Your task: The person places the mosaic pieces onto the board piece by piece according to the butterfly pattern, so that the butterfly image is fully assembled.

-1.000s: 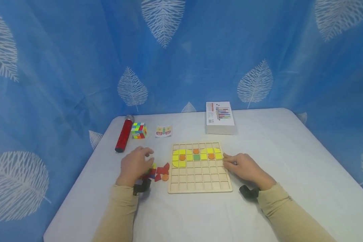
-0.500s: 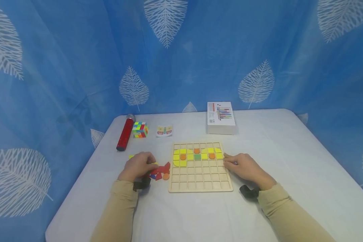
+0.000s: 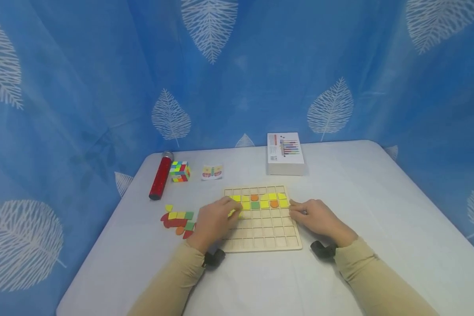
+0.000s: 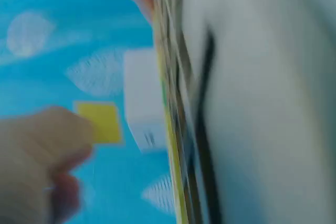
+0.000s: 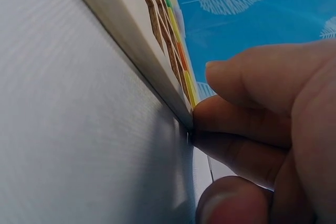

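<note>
My left hand [image 3: 216, 220] is over the left part of the wooden grid board [image 3: 260, 242]. It pinches a yellow square tile [image 4: 108, 123], seen against the blue curtain in the blurred left wrist view. Yellow tiles [image 3: 271, 196], orange round tiles [image 3: 274, 204] and a green square tile [image 3: 255, 205] sit in the board's upper rows; my left hand covers those at the left. At the board's right edge rests my right hand [image 3: 319, 219]. In the right wrist view its fingertips [image 5: 206, 113] touch the wooden rim, with the thumb apart from it.
Loose red, yellow, green and orange tiles [image 3: 177, 221] lie left of the board, partly behind my left hand. Farther back are a red microphone [image 3: 160, 177], a puzzle cube [image 3: 180, 171], a picture card [image 3: 212, 172] and a white box [image 3: 285, 153].
My left hand has moved right from the loose tiles to above the board, carrying a yellow square tile. My right hand has stayed at the board's right edge.
</note>
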`<state>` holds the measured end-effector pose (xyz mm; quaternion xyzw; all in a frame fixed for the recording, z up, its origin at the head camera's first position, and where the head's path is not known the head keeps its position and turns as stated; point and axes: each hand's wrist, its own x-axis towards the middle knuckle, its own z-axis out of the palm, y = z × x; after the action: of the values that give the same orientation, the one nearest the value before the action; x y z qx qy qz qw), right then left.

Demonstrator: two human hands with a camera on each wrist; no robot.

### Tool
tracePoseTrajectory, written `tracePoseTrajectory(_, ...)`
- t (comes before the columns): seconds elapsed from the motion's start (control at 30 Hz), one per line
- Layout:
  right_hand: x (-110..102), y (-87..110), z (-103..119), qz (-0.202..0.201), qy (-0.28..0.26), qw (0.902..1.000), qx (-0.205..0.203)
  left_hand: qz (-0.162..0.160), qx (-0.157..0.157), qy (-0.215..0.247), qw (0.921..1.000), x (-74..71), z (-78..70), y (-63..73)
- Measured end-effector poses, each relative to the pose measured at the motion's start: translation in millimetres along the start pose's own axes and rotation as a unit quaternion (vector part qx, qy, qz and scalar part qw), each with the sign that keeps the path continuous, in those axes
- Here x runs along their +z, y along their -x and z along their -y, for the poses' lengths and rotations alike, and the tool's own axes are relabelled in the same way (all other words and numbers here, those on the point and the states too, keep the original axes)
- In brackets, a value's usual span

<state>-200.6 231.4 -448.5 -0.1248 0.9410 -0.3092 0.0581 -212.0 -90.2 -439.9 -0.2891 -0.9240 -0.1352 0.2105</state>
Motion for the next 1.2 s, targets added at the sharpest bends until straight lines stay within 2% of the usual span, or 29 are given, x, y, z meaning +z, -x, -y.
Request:
tracePoseTrajectory(0.07, -1.1, 0.1, 0.4, -0.004, 0.002, 1.0000, 0.004, 0.002, 0.050, -0.024, 0.9985, 7.6, -8.3, -4.3)
tracePoseTrajectory(0.1, -1.2, -0.1, 0.6, -0.005, 0.002, 1.0000, 0.006, 0.013, 0.060, -0.033, 0.9976, 10.5, -11.2, -5.7)
tracePoseTrajectory(0.23, -1.1, -0.2, 1.7, 0.000, 0.000, 1.0000, 0.005, 0.083, 0.060, -0.060, 0.9929, 16.6, -16.4, -6.9)
tracePoseTrajectory(0.3, -0.3, 0.1, 1.7, 0.004, -0.001, 1.0000, 0.007, 0.105, 0.051, -0.065, 0.9910, 17.8, -16.7, -4.9)
tracePoseTrajectory(0.37, 0.0, 0.9, 1.3, 0.004, 0.002, 1.0000, 0.009, 0.105, 0.051, -0.067, 0.9909, 18.7, -16.5, -3.1)
tracePoseTrajectory(0.53, -1.2, 0.9, 0.2, -0.002, 0.006, 1.0000, 0.000, 0.082, 0.080, -0.047, 0.9923, 19.0, -16.0, -2.7)
tracePoseTrajectory(0.63, -0.8, 0.0, 0.5, -0.005, 0.003, 1.0000, -0.001, 0.095, 0.092, -0.060, 0.9893, 16.0, -16.2, -2.8)
tracePoseTrajectory(0.77, 1.4, 0.1, 0.8, -0.003, -0.001, 1.0000, 0.002, 0.108, 0.092, -0.066, 0.9877, 12.6, -15.7, -1.1)
tracePoseTrajectory(0.83, 2.4, 0.4, 0.2, -0.002, -0.001, 1.0000, 0.002, 0.101, 0.067, -0.058, 0.9910, 9.8, -13.4, 0.2)
tracePoseTrajectory(0.87, 2.6, 0.5, 0.4, -0.001, -0.001, 1.0000, 0.001, 0.099, 0.041, -0.056, 0.9927, 7.1, -11.3, 0.6)
tracePoseTrajectory(0.93, 2.9, 0.6, 0.1, 0.000, 0.000, 1.0000, 0.000, 0.094, -0.028, -0.058, 0.9935, -1.1, -3.8, 1.7)
tracePoseTrajectory(0.97, 2.7, 0.6, 0.3, 0.000, -0.001, 1.0000, 0.000, 0.095, -0.077, -0.062, 0.9906, -6.9, 1.1, 2.6)
tracePoseTrajectory(1.0, 2.5, 0.5, 0.4, 0.000, 0.000, 1.0000, -0.002, 0.103, -0.129, -0.068, 0.9838, -13.7, 7.1, 3.9)
tracePoseTrajectory(1.03, 2.2, 0.4, 0.7, -0.001, 0.001, 1.0000, -0.002, 0.116, -0.181, -0.076, 0.9736, -20.7, 13.8, 5.3)
tracePoseTrajectory(1.1, 1.7, 0.0, 0.9, -0.002, 0.004, 1.0000, -0.001, 0.148, -0.271, -0.089, 0.9470, -33.3, 29.2, 9.4)
tracePoseTrajectory(1.17, 1.2, 0.0, 0.8, -0.002, 0.005, 1.0000, 0.001, 0.186, -0.335, -0.087, 0.9197, -42.7, 44.7, 14.0)
tracePoseTrajectory(1.2, 1.1, -0.1, 0.6, -0.002, 0.007, 1.0000, 0.001, 0.202, -0.354, -0.081, 0.9097, -45.3, 52.3, 16.3)
